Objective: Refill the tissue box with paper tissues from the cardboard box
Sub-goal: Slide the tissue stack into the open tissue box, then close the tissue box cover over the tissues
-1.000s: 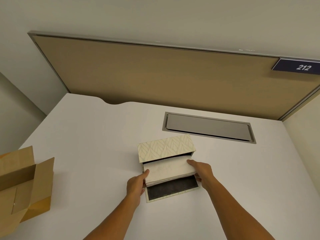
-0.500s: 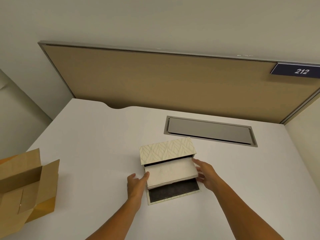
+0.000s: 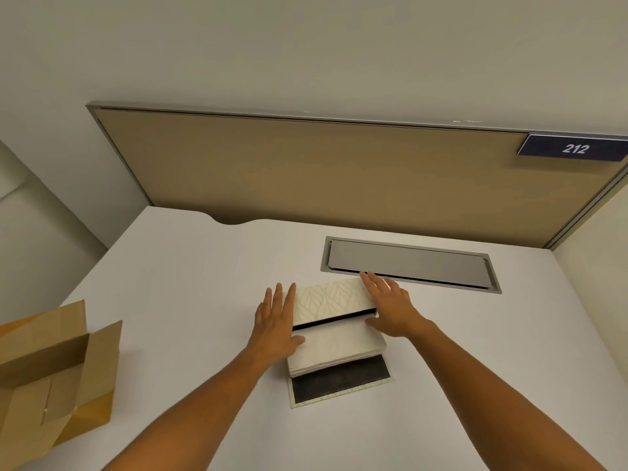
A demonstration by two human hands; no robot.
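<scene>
Head view: 1 wide-angle frame looking down on a white desk [image 3: 176,273] backed by a tan partition panel [image 3: 306,171].
Tissue box: cream leaf-patterned rectangular tissue box [image 3: 334,299] at centre frame, its near side open, its dark-lined flap [image 3: 339,382] lying flat on the desk toward the bottom of the frame.
Tissues: white stack of paper tissues [image 3: 339,348] sticking out of the open side, resting over the flap.
Left hand [image 3: 275,326]: fingers spread flat, laid against the box's left end, thumb touching the tissue stack.
Right hand [image 3: 390,305]: fingers spread, palm on the box's right end, thumb at the stack's upper right corner.
Cardboard box: brown cardboard box [image 3: 51,372] with open flaps at lower left of frame, well apart from both hands.
Desk hatch: grey metal cable lid [image 3: 411,265] just above the right fingertips.
Sign: dark blue plate reading 212 [image 3: 574,148], upper right.
</scene>
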